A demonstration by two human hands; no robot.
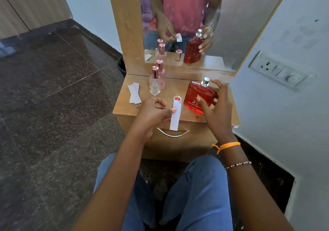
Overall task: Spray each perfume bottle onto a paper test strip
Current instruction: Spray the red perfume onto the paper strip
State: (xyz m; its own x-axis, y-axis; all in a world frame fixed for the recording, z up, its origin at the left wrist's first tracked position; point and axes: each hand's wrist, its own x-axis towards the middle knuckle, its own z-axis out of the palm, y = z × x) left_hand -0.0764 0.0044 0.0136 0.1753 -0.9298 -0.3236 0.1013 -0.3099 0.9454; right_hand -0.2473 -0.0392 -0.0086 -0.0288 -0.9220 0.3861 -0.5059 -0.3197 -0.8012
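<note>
My right hand (pixel 216 104) grips a large red perfume bottle (pixel 195 97) standing tilted on the wooden dressing table (pixel 124 106), its silver spray nozzle (pixel 205 81) uncovered. My left hand (pixel 154 111) pinches a white paper test strip (pixel 175 115) just left of the bottle. The bottle's red-topped cap (pixel 177 98) stands on the table behind the strip. Two slim bottles with rose-gold caps, one clear (pixel 154 84) and one pink (pixel 161 76), stand at the back left. Spare strips (pixel 134 93) lie at the left edge.
A mirror (pixel 195 17) behind the table reflects the bottles and my hands. A drawer with a metal handle (pixel 173 133) sits under the tabletop. A wall with a switch panel (pixel 279 70) is close on the right. Dark stone floor lies to the left.
</note>
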